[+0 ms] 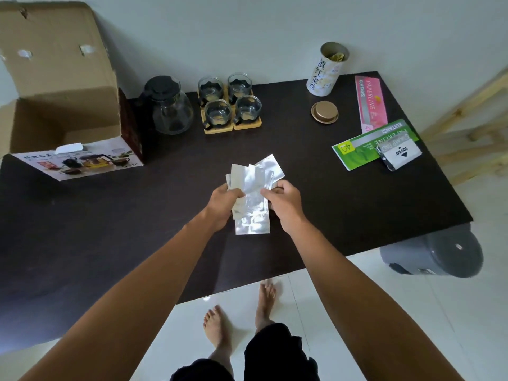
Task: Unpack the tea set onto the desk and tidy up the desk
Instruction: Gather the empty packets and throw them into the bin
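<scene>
Dark desk point(316, 188) — both hands (left point(224, 200), right point(283, 200)) pinch foil packets point(251, 182); open tin point(327, 70) holds more.

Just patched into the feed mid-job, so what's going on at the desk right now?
A person stands at the dark desk, both hands gathering silver foil sachets: left hand and right hand each pinch the stack. The glass teapot and four glass cups are already out beside the open cardboard box. The tea canister stands open, lid beside it.

The sachets point(251, 185) looked like shiny foil, the teapot point(170, 111) clear glass, the box point(55, 86) matt cardboard, the desk point(110, 229) dark and matt.
</scene>
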